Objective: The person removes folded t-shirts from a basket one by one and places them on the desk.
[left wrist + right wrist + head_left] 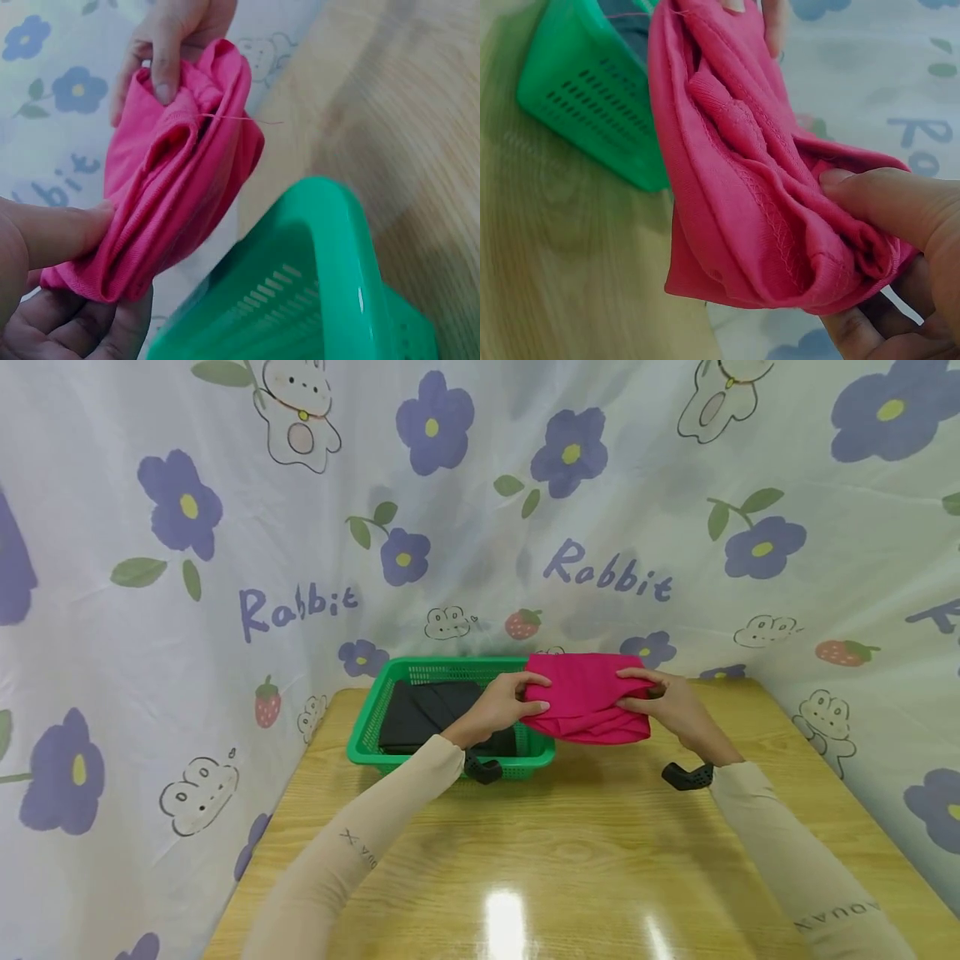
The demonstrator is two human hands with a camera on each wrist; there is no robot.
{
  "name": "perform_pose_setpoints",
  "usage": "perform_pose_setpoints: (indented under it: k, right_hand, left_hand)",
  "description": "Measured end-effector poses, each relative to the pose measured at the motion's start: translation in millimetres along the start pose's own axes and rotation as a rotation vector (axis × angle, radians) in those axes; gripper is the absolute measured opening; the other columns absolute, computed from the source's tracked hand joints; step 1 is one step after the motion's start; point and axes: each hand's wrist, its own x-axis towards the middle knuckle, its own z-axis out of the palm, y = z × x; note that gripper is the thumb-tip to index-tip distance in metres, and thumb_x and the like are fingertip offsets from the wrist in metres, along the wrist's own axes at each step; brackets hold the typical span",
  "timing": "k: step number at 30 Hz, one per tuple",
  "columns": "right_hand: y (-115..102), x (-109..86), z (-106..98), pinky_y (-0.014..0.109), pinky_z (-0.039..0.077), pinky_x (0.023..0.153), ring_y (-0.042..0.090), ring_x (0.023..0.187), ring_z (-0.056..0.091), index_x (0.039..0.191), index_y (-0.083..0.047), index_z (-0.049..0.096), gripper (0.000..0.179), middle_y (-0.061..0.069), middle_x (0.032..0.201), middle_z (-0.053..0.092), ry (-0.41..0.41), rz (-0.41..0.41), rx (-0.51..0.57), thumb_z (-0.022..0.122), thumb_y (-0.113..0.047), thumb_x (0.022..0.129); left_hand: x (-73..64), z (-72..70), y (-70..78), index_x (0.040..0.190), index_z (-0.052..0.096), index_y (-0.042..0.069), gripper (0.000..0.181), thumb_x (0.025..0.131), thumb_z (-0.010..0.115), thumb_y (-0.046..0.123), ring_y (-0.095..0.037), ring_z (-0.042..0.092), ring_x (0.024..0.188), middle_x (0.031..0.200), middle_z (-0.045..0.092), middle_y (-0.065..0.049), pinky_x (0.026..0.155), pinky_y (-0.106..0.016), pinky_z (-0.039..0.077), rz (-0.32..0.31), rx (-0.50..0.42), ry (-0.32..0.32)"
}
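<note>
Folded bright-pink cloth bundle [585, 693] with a loose pink thread [244, 118], held in mid-air above the yellowish wood-grain counter [555, 843]. Left-hand grip [498, 702] closed to the cloth's thickness, one end pinched between thumb and fingers; right-hand grip [672, 703] closed likewise on the opposite end. Just to the left, a rectangular green perforated plastic basket [420, 762] containing folded black cloth [423, 714]. Beyond, a white flower-and-rabbit-printed fabric backdrop [480, 527].
</note>
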Motion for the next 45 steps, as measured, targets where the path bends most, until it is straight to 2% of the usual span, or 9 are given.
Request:
perform_pose_setpoints:
  k: [7,10,14,19,26,33,40,45]
  right_hand:
    - [12,-8.2,-18,0.022,0.051,0.076,0.01,0.095,0.065,0.146,-0.015,0.06,0.06,0.001,0.113,0.074,0.01,0.019,-0.035,0.082,-0.025,0.092]
    - [17,-11.8,-24,0.021,0.051,0.075,0.009,0.095,0.065,0.146,-0.014,0.059,0.06,-0.001,0.113,0.074,0.021,0.025,-0.027,0.082,-0.025,0.091]
    - [27,-14.9,-34,0.021,0.05,0.074,0.008,0.096,0.063,0.146,-0.013,0.059,0.06,-0.002,0.122,0.068,0.037,0.029,-0.032,0.082,-0.025,0.092]
    - [41,-18.3,-46,0.02,0.053,0.079,0.005,0.101,0.063,0.147,-0.011,0.058,0.059,-0.001,0.131,0.063,0.059,0.033,-0.024,0.079,-0.023,0.094]
    - [59,-23.6,-60,0.019,0.051,0.078,0.004,0.098,0.062,0.146,-0.008,0.058,0.058,-0.007,0.115,0.072,0.095,0.042,0.01,0.08,-0.016,0.093]
    - [71,-29.4,-74,0.018,0.052,0.078,0.001,0.098,0.062,0.147,-0.009,0.057,0.057,-0.015,0.11,0.07,0.112,0.077,-0.016,0.078,-0.017,0.095]
    - [86,-33.6,-82,0.018,0.053,0.081,-0.003,0.104,0.058,0.148,-0.007,0.056,0.055,-0.006,0.122,0.067,0.137,0.091,-0.066,0.076,-0.016,0.097]
    - [91,-34.1,-86,0.018,0.052,0.075,-0.003,0.099,0.059,0.146,-0.006,0.058,0.055,-0.001,0.112,0.074,0.161,0.095,-0.08,0.077,-0.015,0.096]
  left_hand:
    - [13.7,19.9,4.2,0.14,0.063,0.015,0.041,0.099,0.071,0.017,-0.018,0.062,0.089,0.102,0.068,-0.003,0.071,-0.028,0.05,0.015,0.026,-0.011]
    - [18.8,28.4,5.9,0.14,0.063,0.015,0.042,0.099,0.072,0.016,-0.017,0.061,0.089,0.103,0.068,-0.002,0.071,-0.027,0.049,0.024,0.039,-0.015]
    - [26.7,40.7,8.2,0.139,0.064,0.015,0.042,0.098,0.073,0.016,-0.015,0.061,0.09,0.105,0.068,0.0,0.071,-0.026,0.051,0.017,0.045,-0.01]
    - [38.4,57.4,12.1,0.137,0.066,0.015,0.041,0.097,0.074,0.016,-0.013,0.061,0.086,0.101,0.068,0.002,0.069,-0.025,0.051,0.009,0.064,-0.003]
    - [50.4,81.4,13.6,0.138,0.066,0.012,0.041,0.097,0.074,0.013,-0.012,0.059,0.085,0.099,0.068,0.001,0.067,-0.023,0.048,0.011,0.073,-0.019]
    - [63.0,103.7,16.1,0.135,0.068,0.011,0.04,0.096,0.075,0.013,-0.012,0.053,0.079,0.092,0.064,0.001,0.065,-0.023,0.045,0.025,0.13,-0.004]
    - [73.2,124.3,14.2,0.134,0.068,0.012,0.039,0.096,0.075,0.013,-0.011,0.05,0.082,0.094,0.059,0.004,0.068,-0.021,0.044,0.026,0.153,-0.008]
    - [79.8,134.0,8.5,0.134,0.068,0.013,0.038,0.097,0.074,0.013,-0.011,0.05,0.079,0.094,0.06,0.003,0.066,-0.021,0.043,0.024,0.157,-0.003]
